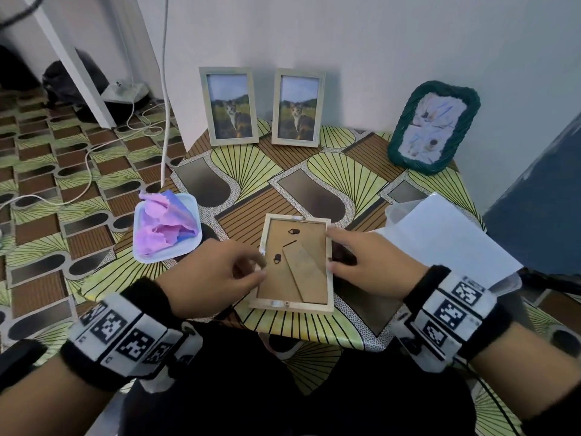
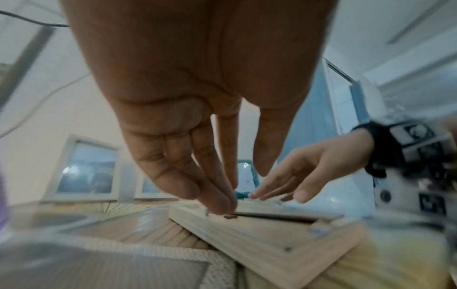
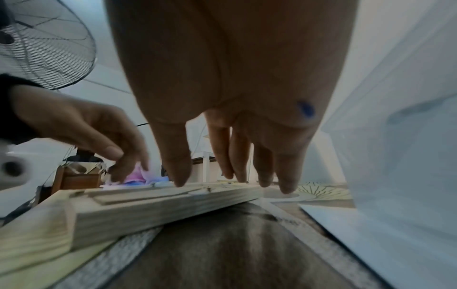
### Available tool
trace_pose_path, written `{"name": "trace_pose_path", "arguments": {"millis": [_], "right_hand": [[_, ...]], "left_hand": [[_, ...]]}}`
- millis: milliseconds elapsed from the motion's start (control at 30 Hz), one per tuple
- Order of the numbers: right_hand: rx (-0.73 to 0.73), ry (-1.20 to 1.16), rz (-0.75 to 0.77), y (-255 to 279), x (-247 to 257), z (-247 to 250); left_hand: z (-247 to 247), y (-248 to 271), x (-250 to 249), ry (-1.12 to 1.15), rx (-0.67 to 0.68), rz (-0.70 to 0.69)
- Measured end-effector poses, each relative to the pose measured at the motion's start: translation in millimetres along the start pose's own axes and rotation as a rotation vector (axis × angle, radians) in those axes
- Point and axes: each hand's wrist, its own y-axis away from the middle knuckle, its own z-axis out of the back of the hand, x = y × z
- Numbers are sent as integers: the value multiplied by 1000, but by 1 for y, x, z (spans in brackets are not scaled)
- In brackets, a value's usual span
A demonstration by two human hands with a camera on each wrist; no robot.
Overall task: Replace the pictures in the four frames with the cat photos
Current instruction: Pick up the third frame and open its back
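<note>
Pale wood frame (image 1: 295,305) lies face down at the desk's (image 1: 317,177) near edge, its picture hidden beneath a brown backing board with folded stand. The left hand (image 1: 217,278) sets bunched fingertips (image 2: 220,207) on a small tab at the frame's left rail; whether they pinch it is blurred. The right hand (image 1: 361,262) rests straight fingers on the right rail. Behind stand two cat-photo frames (image 1: 231,105) and a green woven frame (image 1: 435,121); crumpled pink paper (image 1: 166,221) fills a white tray alongside.

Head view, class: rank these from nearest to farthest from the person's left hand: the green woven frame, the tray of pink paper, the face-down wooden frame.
1. Face-down wooden frame, touching the left hand, on its right.
2. Tray of pink paper, just beyond, on its left.
3. Green woven frame, far right, against the wall.
</note>
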Motion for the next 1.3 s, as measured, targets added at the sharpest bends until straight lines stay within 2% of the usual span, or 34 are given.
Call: {"name": "trace_pose_path", "arguments": {"millis": [67, 133, 233, 300, 367, 500, 767, 1133, 1300], "right_hand": [[85, 48, 26, 8, -3, -4], [167, 108, 29, 11, -6, -8], [198, 169, 13, 9, -9, -9], [216, 210, -4, 8, -10, -10], [211, 209, -7, 7, -13, -10], [184, 196, -4, 2, -13, -8], [185, 260, -13, 1, -11, -6], [215, 125, -4, 5, -14, -8], [218, 5, 17, 3, -13, -2]], "left_hand": [[-2, -16, -4, -100, 0, -152], [-9, -34, -9, -240, 78, -276], [-19, -56, -18, -520, 210, -364], [-23, -63, -23, -586, 291, -364], [-25, -65, -25, -530, 329, -343], [-22, -66, -23, -472, 313, -380], [-24, -66, -20, -528, 254, -375], [-34, -61, -19, -204, 152, -183], [-26, -57, -21, 0, 37, -211]]}}
